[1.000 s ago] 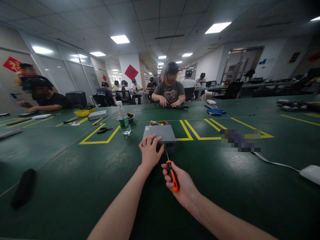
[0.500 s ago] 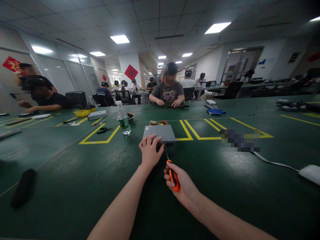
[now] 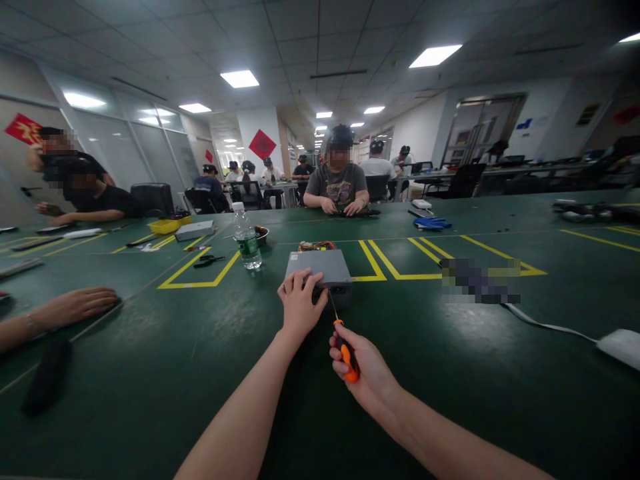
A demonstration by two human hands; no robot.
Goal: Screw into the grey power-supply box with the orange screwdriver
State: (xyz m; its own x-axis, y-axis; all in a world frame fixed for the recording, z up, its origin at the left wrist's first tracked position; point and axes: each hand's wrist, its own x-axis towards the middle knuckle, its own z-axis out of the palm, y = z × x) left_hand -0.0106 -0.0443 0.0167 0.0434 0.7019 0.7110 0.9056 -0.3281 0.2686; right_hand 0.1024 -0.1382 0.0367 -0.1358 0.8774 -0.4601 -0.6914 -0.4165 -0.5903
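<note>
A grey computer power supply [image 3: 327, 265] lies on the green table in front of me, with a bundle of coloured cables [image 3: 318, 246] at its far side. My left hand [image 3: 301, 300] grips its near left part, fingers over the top and thumb against the front face. In my right hand [image 3: 363, 357] is a screwdriver [image 3: 347, 353] with an orange and black handle, the fingers wrapped round it. Its thin shaft points up to the front face, right by my left thumb. Whether the tip sits in a screw is too small to tell.
Left of the power supply stands a water bottle [image 3: 247, 240], before a small bowl [image 3: 261, 235]. Pliers [image 3: 209, 261] lie inside yellow tape. A co-worker's hand [image 3: 83, 308] rests at the left, near a black object [image 3: 47, 377]. Blue gloves [image 3: 433, 224] lie farther back.
The screwdriver handle has turned slightly in my right hand. My left hand has stayed put. A co-worker's hand has come in from the left, and the person opposite has shifted an arm.
</note>
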